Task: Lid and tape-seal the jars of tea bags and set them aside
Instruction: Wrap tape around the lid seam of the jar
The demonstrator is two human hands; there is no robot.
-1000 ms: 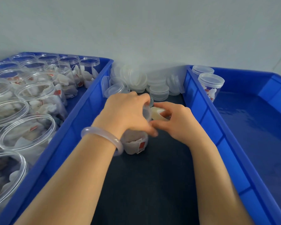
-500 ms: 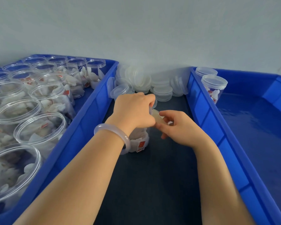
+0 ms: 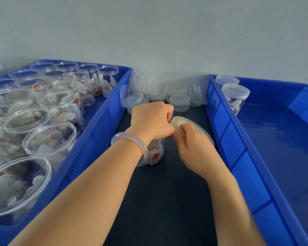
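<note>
A clear jar of tea bags stands on the dark mat between two blue crates. My left hand grips its top from above, so the lid is hidden. My right hand holds a roll of clear tape pressed against the jar's upper right side. The left blue crate holds several open jars of tea bags. In the right blue crate two lidded jars stand at the far left corner.
A heap of loose clear lids lies against the wall between the crates. The dark mat runs toward me between my forearms. A pale bangle circles my left wrist.
My right hand has brought the tape roll up beside the jar's top and moved toward me along it. My left hand keeps its grip on the jar.
</note>
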